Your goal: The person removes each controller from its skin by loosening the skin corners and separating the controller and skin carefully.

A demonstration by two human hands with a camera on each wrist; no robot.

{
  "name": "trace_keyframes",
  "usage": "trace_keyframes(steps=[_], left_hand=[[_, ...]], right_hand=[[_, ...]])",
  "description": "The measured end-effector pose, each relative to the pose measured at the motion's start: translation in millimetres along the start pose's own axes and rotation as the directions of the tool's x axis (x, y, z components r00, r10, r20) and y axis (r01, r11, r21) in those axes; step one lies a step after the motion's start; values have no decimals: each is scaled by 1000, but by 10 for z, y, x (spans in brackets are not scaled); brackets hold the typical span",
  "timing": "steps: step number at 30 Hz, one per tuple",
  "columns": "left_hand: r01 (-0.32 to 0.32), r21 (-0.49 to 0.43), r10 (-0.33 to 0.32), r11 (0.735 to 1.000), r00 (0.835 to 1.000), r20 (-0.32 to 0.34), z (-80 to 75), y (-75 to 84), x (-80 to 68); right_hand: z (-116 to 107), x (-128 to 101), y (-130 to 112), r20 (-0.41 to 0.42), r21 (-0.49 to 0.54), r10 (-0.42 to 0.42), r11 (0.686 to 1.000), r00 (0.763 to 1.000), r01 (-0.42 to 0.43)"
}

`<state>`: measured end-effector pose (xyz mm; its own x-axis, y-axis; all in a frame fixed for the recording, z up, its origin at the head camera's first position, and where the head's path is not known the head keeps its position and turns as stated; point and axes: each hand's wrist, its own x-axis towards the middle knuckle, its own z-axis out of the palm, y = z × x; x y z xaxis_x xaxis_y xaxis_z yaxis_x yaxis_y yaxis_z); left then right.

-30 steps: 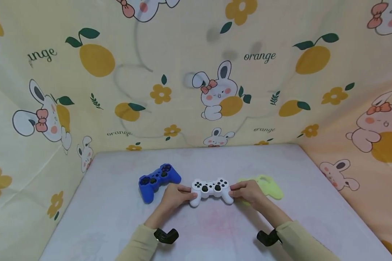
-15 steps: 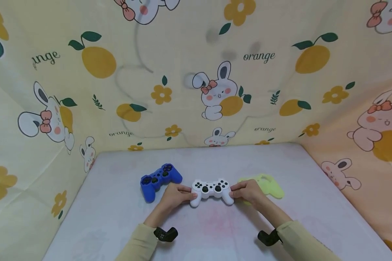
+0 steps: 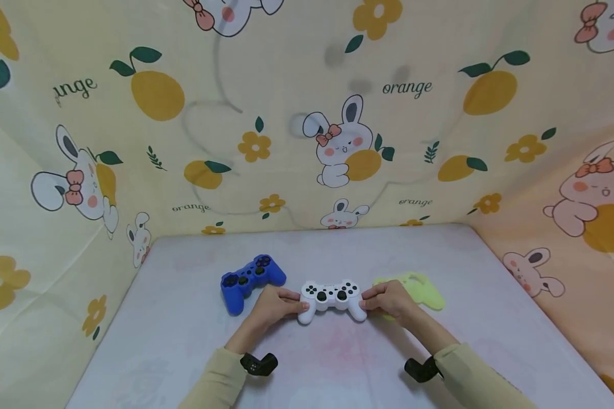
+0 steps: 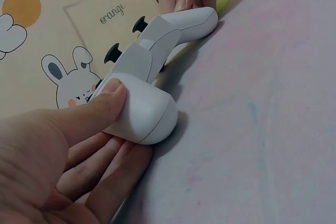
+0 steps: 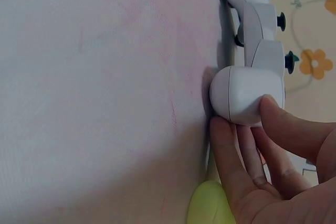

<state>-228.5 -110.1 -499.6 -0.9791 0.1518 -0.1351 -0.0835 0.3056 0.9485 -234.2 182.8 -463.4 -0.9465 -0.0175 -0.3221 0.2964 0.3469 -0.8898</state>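
Observation:
A white game controller (image 3: 331,298) with black sticks and buttons lies on the pale table (image 3: 337,363), held at both ends. My left hand (image 3: 275,307) grips its left handle (image 4: 140,109), thumb on top and fingers underneath. My right hand (image 3: 388,301) grips the right handle (image 5: 245,94) the same way. A blue controller (image 3: 251,279) lies just left of my left hand. A yellow-green silicone controller cover (image 3: 419,291) lies behind and under my right hand, and its edge (image 5: 209,205) shows by my fingers.
Cloth walls printed with rabbits and oranges (image 3: 337,142) close the table in at the back and on both sides. Bare table surface stretches in front of the white controller, between my forearms.

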Motion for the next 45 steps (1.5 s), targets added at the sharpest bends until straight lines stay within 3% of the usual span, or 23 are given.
trace_keyframes(steps=[20,24,28,31,33,36,38,42,45], left_hand=[[40,-7,-40,999,999,5,12,-2,-5],[-2,-29,3,1000,999,37,17,-6,-93],[-49,-5,49,999,998,48,-51,70,-304],[-73,-25,75,997,996,47,-185,182,-506],[-75,-77,78,994,996,47,-312,250,-642],[-51,-164,59,985,997,45,-569,303,-802],[-36,-177,41,984,999,25,-768,301,-872],[-1,-174,-7,985,999,-44,-1132,232,-936],[36,-159,-52,987,994,-101,-1316,164,-921]], right_hand=[[5,-44,4,6,30,17,999,1000,-18],[-18,-155,-70,-15,-91,-61,994,998,59],[-57,-322,-263,6,-172,-197,966,980,195],[-93,-362,-407,100,-144,-253,953,962,265],[-115,-323,-475,143,-191,-271,936,952,296],[-143,-188,-542,151,-287,-273,908,950,306],[-149,-77,-576,143,-292,-263,910,954,294],[-85,116,-629,208,-87,-219,967,953,241],[30,269,-665,320,60,-194,981,927,185]])
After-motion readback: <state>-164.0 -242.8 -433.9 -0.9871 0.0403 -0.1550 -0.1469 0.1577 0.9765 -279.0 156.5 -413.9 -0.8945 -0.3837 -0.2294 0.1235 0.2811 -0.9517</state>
